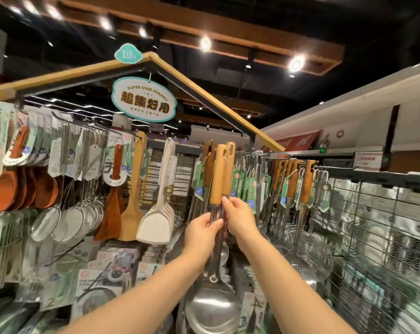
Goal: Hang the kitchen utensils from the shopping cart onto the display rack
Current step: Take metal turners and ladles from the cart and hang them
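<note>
1. Shop lights dot a dark ceiling. Below them a display rack (363, 175) of black wire grid stands under a peaked wooden frame (211, 95), with an oval sign (143, 100) at 12 o'clock.
2. At the centre, two steel utensils with pale wooden handles stand upright and touch: a broad spatula (212, 307) in front, and a second utensil (229, 169) just at its 3 o'clock side.
3. The left hand (203, 229) has its grip closed, thumb and fingers pinching the spatula's bare steel shaft just below the wood.
4. The right hand (240, 216) has its grip closed too, fingertips pinching the second utensil where wood meets steel.
5. Both handle tops reach hook height; whether either sits on a hook cannot be told.
6. Mesh strainers (69, 220) hang at 9 o'clock, wooden turners (131, 201) beside them at 10 o'clock, and wire skimmers (312, 256) at 4 o'clock.
</note>
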Demonstrator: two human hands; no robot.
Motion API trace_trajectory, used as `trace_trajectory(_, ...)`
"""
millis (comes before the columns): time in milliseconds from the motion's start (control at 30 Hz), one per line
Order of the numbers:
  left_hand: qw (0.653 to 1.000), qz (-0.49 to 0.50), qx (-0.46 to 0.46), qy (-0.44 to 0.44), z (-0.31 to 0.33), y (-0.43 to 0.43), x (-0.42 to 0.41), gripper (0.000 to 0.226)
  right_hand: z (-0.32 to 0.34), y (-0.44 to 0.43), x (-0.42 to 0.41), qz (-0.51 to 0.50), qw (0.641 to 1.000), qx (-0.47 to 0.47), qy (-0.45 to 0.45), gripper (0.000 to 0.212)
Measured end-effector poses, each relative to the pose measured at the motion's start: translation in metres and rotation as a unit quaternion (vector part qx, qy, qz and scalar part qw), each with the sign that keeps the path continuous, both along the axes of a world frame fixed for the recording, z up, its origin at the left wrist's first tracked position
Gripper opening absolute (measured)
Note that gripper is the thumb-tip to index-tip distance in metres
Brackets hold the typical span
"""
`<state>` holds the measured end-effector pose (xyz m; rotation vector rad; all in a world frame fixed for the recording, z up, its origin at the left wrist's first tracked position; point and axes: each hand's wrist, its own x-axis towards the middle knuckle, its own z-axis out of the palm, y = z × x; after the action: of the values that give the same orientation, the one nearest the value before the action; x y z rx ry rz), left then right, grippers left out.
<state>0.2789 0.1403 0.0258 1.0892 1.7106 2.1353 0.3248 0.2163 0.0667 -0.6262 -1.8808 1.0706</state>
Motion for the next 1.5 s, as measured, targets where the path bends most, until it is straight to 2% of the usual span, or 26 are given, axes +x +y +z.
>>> trace_trajectory(133,0.996,-0.060,0.040,-0.057,0.010,0.003,-0.002,0.016,0.015,0.004,0.005,0.027,0.991,-0.085,0.103,0.021)
trace_trajectory(233,0.995,-0.061,0.046,-0.066,0.017,0.004,-0.009,0.015,0.022,0.014,0.003,0.026,0.990,-0.074,0.115,0.020)
trace_trajectory(867,0.996,-0.061,0.053,-0.042,0.024,0.013,-0.030,0.015,0.011,0.046,-0.032,0.000,0.997,-0.043,0.061,0.017)
trace_trajectory(1100,0.997,-0.048,0.046,-0.030,0.020,0.013,-0.039,0.017,0.013,0.064,-0.050,-0.008,0.999,-0.043,0.025,0.025)
trace_trajectory(1267,0.998,-0.041,0.030,-0.025,0.012,0.012,-0.049,0.017,0.010,0.088,-0.062,-0.035,0.999,0.014,-0.035,0.024)
trace_trajectory(1400,0.998,-0.044,0.032,-0.042,0.010,0.012,-0.054,0.016,0.003,0.101,-0.076,-0.052,0.996,0.044,-0.051,0.018)
trace_trajectory(1500,0.997,-0.045,0.031,-0.055,0.010,0.014,-0.058,0.017,0.002,0.107,-0.082,-0.088,0.985,0.111,-0.098,0.023)
